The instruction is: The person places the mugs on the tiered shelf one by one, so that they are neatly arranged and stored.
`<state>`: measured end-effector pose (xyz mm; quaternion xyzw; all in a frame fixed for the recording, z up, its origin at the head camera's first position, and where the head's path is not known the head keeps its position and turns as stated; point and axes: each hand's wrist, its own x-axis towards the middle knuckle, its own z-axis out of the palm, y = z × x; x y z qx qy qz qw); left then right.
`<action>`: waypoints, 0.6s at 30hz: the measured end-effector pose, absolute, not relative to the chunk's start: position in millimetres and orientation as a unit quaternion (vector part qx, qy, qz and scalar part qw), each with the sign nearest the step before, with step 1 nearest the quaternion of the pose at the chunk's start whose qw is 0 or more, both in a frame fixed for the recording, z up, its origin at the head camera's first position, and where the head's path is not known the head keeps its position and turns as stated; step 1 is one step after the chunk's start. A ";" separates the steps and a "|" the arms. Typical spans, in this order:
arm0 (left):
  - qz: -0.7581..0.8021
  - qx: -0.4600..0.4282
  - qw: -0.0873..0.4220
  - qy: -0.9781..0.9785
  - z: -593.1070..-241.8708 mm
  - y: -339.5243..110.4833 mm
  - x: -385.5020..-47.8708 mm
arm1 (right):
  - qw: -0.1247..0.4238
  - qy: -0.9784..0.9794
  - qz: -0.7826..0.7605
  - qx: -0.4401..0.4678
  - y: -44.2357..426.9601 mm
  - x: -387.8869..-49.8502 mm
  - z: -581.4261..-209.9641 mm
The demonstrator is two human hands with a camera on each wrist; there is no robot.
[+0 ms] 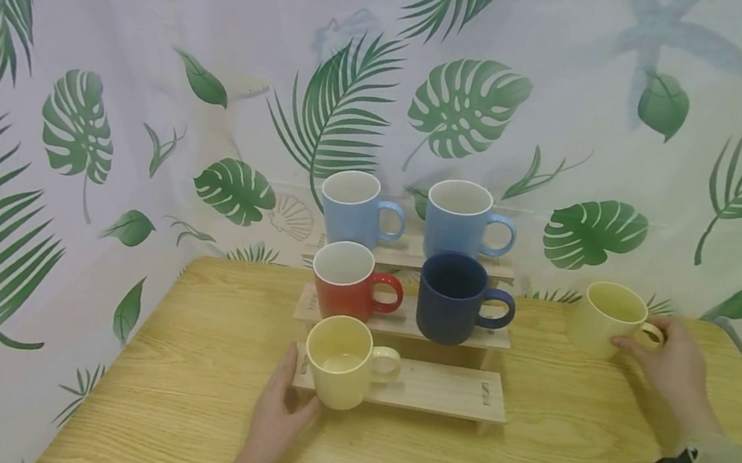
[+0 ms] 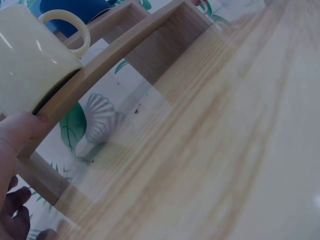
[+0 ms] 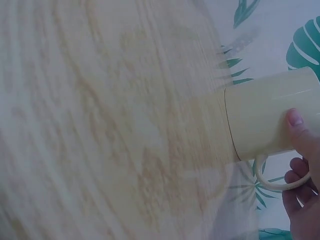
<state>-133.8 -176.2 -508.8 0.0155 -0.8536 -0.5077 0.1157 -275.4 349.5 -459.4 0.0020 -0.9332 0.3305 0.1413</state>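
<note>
My right hand grips a pale yellow mug by its handle at the back right of the table, thumb pressed on the mug's side. Whether its base touches the table is hard to tell. A second yellow mug stands upright on the left part of the lowest step of a wooden rack, handle to the right. My left hand holds that step's left end, the thumb on its front edge close beside the mug's base. Its other fingers are partly hidden.
A red mug and a dark blue mug stand on the middle step. Two light blue mugs, one left and one right, occupy the top step. Behind the wooden table hangs a leaf-patterned cloth.
</note>
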 end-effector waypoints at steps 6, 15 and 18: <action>-0.512 0.014 0.114 -0.851 -509.1 -175.9 -133.4 | 0.143 -0.939 0.313 0.004 348.4 -268.7 -460.4; -0.515 0.018 0.107 -0.850 -507.2 -176.3 -132.9 | 0.120 -0.961 0.247 0.040 347.3 -266.1 -455.9; -0.510 0.017 0.110 -0.853 -508.7 -176.2 -133.1 | 0.109 -0.962 0.250 0.035 343.4 -263.0 -454.8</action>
